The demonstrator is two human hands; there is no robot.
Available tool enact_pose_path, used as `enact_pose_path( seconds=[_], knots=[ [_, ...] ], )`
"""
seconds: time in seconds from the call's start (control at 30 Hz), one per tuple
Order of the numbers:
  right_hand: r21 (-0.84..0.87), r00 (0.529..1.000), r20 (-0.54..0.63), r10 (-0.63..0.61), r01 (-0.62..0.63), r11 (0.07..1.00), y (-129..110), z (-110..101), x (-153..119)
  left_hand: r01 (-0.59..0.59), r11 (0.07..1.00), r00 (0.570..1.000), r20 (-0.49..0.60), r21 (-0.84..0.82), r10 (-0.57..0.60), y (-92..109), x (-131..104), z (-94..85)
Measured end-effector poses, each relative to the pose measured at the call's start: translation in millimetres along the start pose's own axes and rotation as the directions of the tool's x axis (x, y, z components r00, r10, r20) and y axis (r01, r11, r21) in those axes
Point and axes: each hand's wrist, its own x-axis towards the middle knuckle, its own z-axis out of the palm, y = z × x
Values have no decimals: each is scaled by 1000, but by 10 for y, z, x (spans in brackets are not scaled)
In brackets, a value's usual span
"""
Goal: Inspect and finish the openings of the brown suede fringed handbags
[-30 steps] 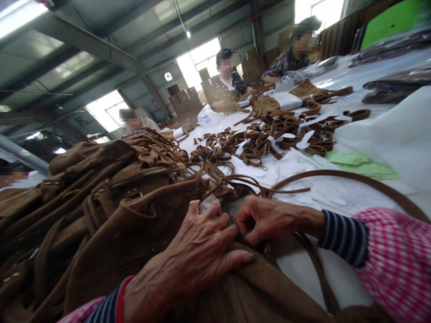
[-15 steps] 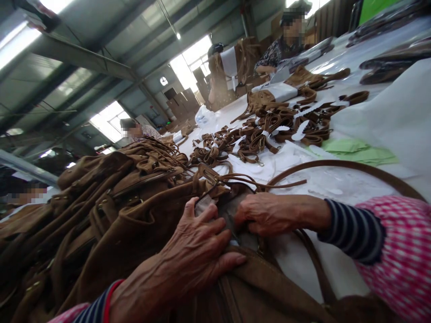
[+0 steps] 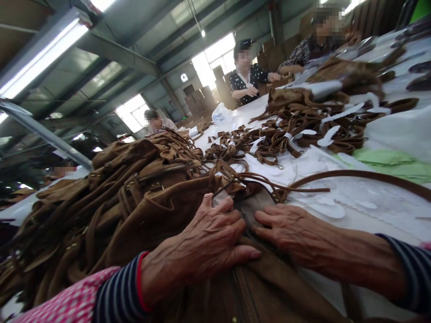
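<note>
A brown suede-like bag [image 3: 269,273] lies in front of me, its mouth open to a grey lining [image 3: 254,202]. My left hand [image 3: 213,237] is closed on the near left side of the opening, its fingers curled over the edge and the thumb lying along the brown material. Across the opening, my right hand [image 3: 286,229] has its bent fingers at the right edge, holding the bag there; its thumb is hidden. Thin brown cords [image 3: 296,187] and a long shoulder strap [image 3: 363,174] trail from the bag's far end.
More brown bags [image 3: 134,179] are heaped at my left. Bundled brown straps [image 3: 286,130] with white paper wraps cover the middle of the white table [image 3: 340,233]. Green sheets [image 3: 393,161] lie at right. Co-workers sit or stand beyond the table, one in a dotted top [image 3: 235,83].
My right hand has drawn back from deep inside the bag to its right edge. My left hand keeps its hold. The view has shifted left, and a co-worker's upper body shows more clearly.
</note>
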Motion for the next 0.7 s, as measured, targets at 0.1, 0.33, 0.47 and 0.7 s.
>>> enact_pose_path(
  seconds=[0.1, 0.33, 0.47, 0.7],
  knots=[
    [-12, 1000, 7, 20, -20, 1000, -35, -9, 19, 9, 1000, 1000, -2, 7, -9, 2, -16, 4],
    [93, 997, -57, 42, -37, 995, -47, 25, -40, 1, 1000, 1000, -4, 28, 0, 15, -55, 24],
    [134, 999, -30, 40, -36, 990, -46, -65, -58, 6, 1000, 1000, 4, 7, -6, 10, -24, -4],
    [164, 1000, -3, -9, 9, 986, -3, -95, -16, -4, 1000, 999, 40, -17, 5, -14, 55, -37]
  ],
)
